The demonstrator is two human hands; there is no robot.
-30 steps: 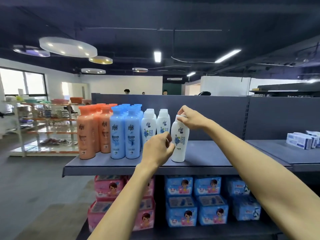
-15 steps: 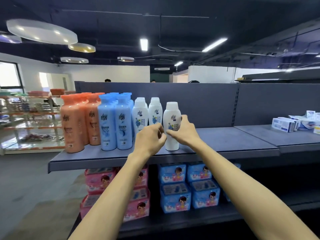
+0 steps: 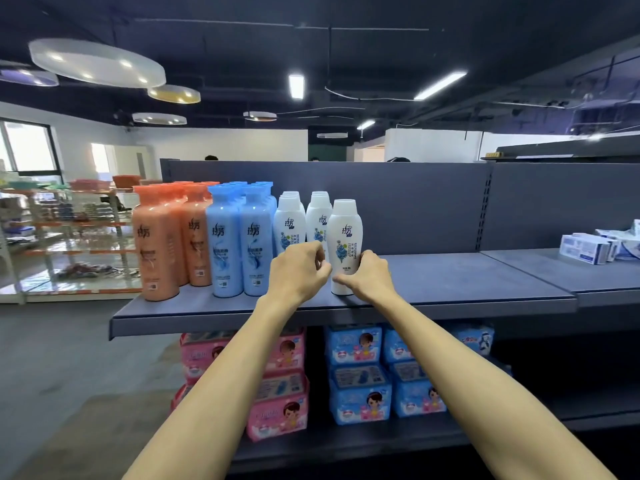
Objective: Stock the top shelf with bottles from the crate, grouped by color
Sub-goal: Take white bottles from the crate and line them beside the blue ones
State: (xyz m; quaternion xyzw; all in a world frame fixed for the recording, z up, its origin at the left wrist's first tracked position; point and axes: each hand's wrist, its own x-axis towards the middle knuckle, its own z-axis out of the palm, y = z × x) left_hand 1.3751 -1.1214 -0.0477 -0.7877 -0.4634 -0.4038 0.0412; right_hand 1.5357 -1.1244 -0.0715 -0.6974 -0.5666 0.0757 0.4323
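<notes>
Spanning the front, the top shelf [image 3: 450, 285] carries orange bottles [image 3: 156, 244], blue bottles [image 3: 225, 244] and white bottles [image 3: 289, 223], grouped left to right. The front white bottle [image 3: 344, 230] stands upright, rightmost. The right hand [image 3: 372, 277] grips its lower part, fingers [image 3: 365, 258] curled round. The left hand [image 3: 294, 271] sits just beside it, fingers curled, holding nothing.

Bottles [image 3: 256, 237] stand at the top shelf's [image 3: 467, 278] left, packs [image 3: 360, 400] below.
</notes>
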